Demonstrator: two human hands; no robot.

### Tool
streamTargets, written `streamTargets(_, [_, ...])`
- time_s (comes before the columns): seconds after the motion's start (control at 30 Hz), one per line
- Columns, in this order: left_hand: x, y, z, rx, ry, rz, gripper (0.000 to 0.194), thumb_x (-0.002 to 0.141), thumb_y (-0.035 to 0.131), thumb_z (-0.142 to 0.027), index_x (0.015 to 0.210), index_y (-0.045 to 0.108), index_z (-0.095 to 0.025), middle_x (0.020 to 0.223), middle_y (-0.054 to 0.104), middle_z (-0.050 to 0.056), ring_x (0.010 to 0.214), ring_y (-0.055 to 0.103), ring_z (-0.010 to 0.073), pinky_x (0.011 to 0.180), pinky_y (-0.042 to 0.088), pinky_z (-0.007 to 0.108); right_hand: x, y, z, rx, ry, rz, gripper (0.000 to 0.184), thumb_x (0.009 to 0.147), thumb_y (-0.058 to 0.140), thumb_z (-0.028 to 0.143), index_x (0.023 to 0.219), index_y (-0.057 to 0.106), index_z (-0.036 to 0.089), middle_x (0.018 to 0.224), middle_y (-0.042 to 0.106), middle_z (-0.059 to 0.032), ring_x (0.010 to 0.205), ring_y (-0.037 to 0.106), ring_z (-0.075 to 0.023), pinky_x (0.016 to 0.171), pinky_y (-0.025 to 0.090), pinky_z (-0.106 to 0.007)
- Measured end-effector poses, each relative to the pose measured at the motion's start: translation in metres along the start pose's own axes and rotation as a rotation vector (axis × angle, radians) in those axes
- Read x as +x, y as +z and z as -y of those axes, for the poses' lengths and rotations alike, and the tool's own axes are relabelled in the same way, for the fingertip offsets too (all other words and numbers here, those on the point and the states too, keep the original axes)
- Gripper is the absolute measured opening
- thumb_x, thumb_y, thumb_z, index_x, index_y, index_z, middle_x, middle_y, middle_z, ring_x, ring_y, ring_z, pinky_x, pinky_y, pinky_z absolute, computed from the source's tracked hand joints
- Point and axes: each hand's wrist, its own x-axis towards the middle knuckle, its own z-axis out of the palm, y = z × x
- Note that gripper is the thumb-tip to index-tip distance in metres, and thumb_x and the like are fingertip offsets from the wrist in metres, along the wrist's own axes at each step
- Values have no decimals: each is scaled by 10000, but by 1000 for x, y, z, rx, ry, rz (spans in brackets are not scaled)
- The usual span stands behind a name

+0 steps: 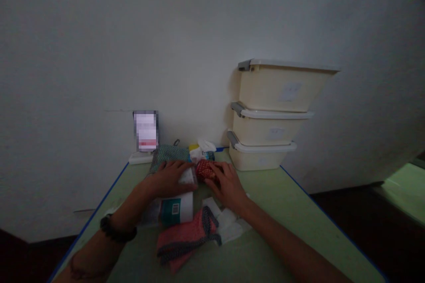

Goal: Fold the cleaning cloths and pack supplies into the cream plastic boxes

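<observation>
My left hand point(172, 179) lies over a white package point(190, 176) with faint print, its fingers along the far side and its thumb along the near side. Against that package rests a small red checked bundle point(205, 170), which my right hand point(229, 185) grasps between fingers and thumb. Nearer to me, a white cylinder with a teal label point(175, 209) lies on its side under my left wrist. A folded pink cloth with dark patterned trim point(186, 234) and some crumpled white pieces point(229, 225) lie below my right hand.
Behind my hands are a green patterned cloth pouch point(171, 152) with a loop and a pile of white, yellow and blue items point(202, 150). A lit screen point(146, 130) stands at back left. Three lidded cream bins point(262, 159) are stacked at back right. Blue tape edges the green table point(265, 203).
</observation>
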Motion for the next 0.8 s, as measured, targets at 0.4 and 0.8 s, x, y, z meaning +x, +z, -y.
streamTargets(0.4, [2, 9, -14, -26, -49, -1, 587, 802, 449, -531, 1276, 424, -186, 1285, 515, 158, 1191, 437, 345, 1010, 188, 613, -96, -2, -22, -51, 9, 412, 623, 889, 352, 491, 1424, 250, 188, 1513, 139, -112, 1375, 122, -286, 1079, 228, -496])
streamTargets(0.8, [-2, -3, 1, -81, -62, 62, 592, 777, 493, -532, 1250, 448, -179, 1250, 559, 140, 1157, 489, 317, 990, 293, 503, -53, 6, 17, -6, 103, 559, 807, 643, 534, 60, 1407, 284, 129, 1514, 46, -183, 1375, 7, -327, 1080, 160, -503])
